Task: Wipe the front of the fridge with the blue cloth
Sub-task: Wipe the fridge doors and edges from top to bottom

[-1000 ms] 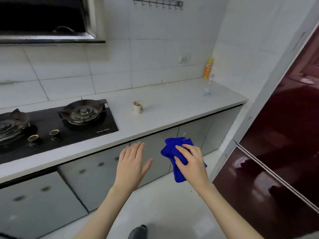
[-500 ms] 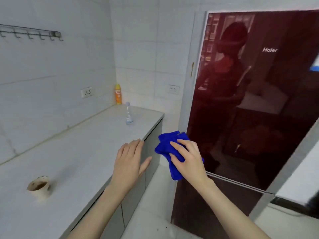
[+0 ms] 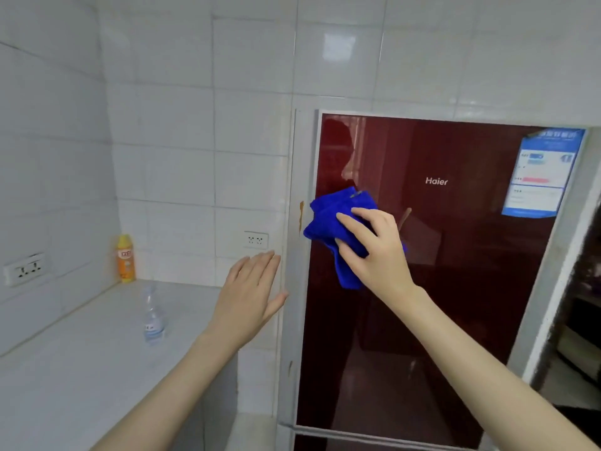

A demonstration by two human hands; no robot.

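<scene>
The fridge (image 3: 455,288) has a glossy dark red door with a white Haier logo and stands at the right. A crumpled blue cloth (image 3: 328,222) lies against the door's upper left part, near its left edge. My right hand (image 3: 374,249) grips the cloth, fingers curled over it, holding it against the door. My left hand (image 3: 250,294) hovers in the air left of the fridge with straight fingers, holding nothing.
A white counter (image 3: 81,369) runs along the left, with a clear water bottle (image 3: 153,317) and a yellow spray can (image 3: 125,258) on it. Wall sockets (image 3: 256,239) sit in the white tiles. A blue and white label (image 3: 543,174) is stuck on the door's upper right.
The view turned from the stove and counter to face the fridge. My right hand rose with the cloth and brought it onto the door. My left hand stayed open beside it.
</scene>
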